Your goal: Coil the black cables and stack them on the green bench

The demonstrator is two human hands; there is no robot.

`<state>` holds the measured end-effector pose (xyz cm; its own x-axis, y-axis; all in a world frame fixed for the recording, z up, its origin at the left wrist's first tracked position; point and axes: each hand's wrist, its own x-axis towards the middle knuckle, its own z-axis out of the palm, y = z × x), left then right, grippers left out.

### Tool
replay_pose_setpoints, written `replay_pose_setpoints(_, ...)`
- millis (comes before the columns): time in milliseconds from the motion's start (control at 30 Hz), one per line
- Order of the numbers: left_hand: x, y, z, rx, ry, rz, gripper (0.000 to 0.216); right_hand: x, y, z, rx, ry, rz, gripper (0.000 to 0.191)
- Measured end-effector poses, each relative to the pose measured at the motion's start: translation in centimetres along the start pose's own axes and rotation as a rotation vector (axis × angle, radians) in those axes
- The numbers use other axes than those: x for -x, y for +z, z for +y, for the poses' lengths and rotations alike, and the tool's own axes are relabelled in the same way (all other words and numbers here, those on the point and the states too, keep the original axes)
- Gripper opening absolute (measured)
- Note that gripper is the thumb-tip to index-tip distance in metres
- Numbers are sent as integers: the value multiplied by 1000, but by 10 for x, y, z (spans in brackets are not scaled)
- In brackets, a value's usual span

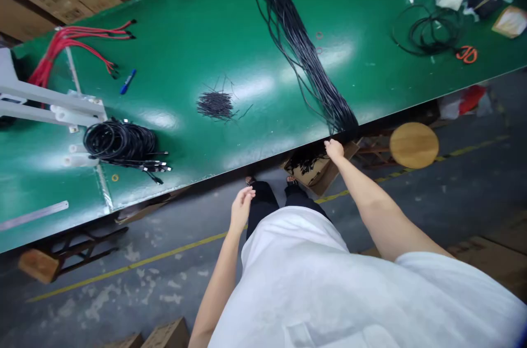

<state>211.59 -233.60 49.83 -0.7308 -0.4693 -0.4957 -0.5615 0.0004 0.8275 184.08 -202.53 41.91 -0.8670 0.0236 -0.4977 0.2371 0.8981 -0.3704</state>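
Observation:
My right hand reaches down below the edge of the green table, just under the hanging end of a long bundle of black cables. Its fingers are curled at a cardboard box holding black cable ends on the floor; what they hold is hidden. My left hand hangs in front of my body above the floor, fingers loosely bent together, with nothing seen in it. A small pile of short black wire pieces lies mid-table.
A coil of black cables, red wires, a blue pen and a white frame lie at the table's left. Another black coil, orange scissors and plastic bags sit far right. A round wooden stool stands under the table.

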Motion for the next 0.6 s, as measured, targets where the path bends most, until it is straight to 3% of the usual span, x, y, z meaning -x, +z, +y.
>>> replay_pose_setpoints(133, 23, 26, 8, -112, -21, -43, 32, 17, -10, 7, -49, -66, 7, 30)
replay_pose_setpoints(300, 19, 66, 22, -175, 7, -196, 29, 34, -52, 12, -141, -173, -65, 28)
replay_pose_setpoints(400, 15, 91, 29, -197, 119, -329, 41, 78, -65, -8, -241, -298, -253, 32)
replay_pose_setpoints(500, 22, 118, 34, -252, 313, -502, 71, 150, -69, -24, -414, -525, -559, 42)
replay_pose_setpoints(533, 27, 127, 33, -278, 393, -588, 73, 173, -72, -25, -542, -665, -712, 47)
replay_pose_setpoints(600, 38, 145, 30, -327, 544, -793, 49, 207, -88, -19, -657, -883, -878, 47)
